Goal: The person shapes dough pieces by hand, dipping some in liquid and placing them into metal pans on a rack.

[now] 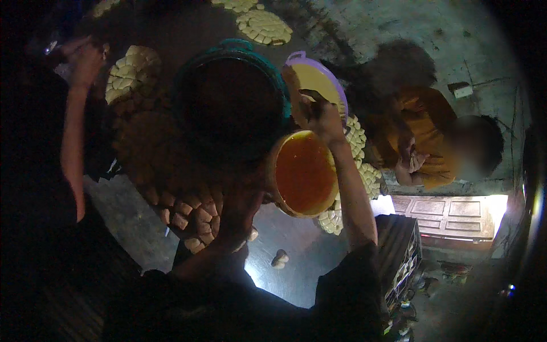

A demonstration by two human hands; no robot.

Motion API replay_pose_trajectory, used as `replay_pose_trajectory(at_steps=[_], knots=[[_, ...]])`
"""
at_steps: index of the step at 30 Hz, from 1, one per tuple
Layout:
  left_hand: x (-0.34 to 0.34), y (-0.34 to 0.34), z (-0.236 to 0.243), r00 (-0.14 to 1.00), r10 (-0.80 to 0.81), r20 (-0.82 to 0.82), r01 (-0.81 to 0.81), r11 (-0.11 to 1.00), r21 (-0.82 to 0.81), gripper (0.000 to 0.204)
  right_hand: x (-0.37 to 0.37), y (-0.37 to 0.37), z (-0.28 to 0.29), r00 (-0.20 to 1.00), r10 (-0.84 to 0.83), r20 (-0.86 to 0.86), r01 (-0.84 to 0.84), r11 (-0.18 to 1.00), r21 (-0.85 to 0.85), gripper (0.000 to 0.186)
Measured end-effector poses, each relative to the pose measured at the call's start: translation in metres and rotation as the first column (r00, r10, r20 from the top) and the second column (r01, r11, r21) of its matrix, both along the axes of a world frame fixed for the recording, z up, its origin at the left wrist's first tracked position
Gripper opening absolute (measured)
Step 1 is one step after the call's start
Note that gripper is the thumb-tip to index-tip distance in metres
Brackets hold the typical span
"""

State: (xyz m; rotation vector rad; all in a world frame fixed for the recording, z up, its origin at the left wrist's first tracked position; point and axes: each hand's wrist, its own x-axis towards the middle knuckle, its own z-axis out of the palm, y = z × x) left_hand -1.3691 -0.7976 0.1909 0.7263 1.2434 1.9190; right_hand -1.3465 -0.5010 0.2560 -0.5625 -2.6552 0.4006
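A round bowl (276,165) of orange-red liquid (305,174) is tipped toward me over the table. My left hand (250,202), mostly in shadow, grips its left side. Above its far rim, my right hand (323,121) is closed on an elongated brown thing (296,94) whose kind I cannot make out. Just beyond that hand stands a purple-rimmed tub (336,77) with pale yellow contents. To the left of both hands is a large teal tub (188,68), its inside too dark to read.
Pale dough-like pieces (134,74) lie in clusters, and browner pieces (196,219) spread nearer me on the metal table (290,245). At left reaches another person's arm (74,137). A person in orange (427,137) is at right, beyond a dark crate (399,251).
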Motion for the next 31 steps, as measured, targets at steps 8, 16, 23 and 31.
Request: replay_pose_trajectory(at_steps=[8, 16, 23, 31], knots=[[-0.024, -0.019, -0.026, 0.995, -0.099, 0.023, 0.101, 0.985, -0.140, 0.026, -0.013, 0.084, -0.092, 0.953, 0.163, 0.256, -0.241, 0.919, 0.311, 0.043], [-0.023, -0.017, -0.010, 0.998, -0.063, 0.014, 0.064, 0.987, -0.145, 0.025, -0.015, 0.029, -0.026, 0.947, -0.237, 0.215, 0.320, 0.715, -0.621, 0.048], [-0.025, -0.022, 0.069, 0.994, -0.096, 0.052, 0.098, 0.994, -0.049, 0.034, 0.058, -0.158, 0.058, 0.804, -0.380, -0.457, -0.404, 0.213, -0.889, 0.030], [0.056, -0.054, 0.091, 0.792, -0.403, 0.458, 0.375, 0.914, 0.155, 0.047, 0.166, -0.236, 0.046, 0.678, -0.315, -0.664, -0.535, 0.408, -0.740, 0.050]])
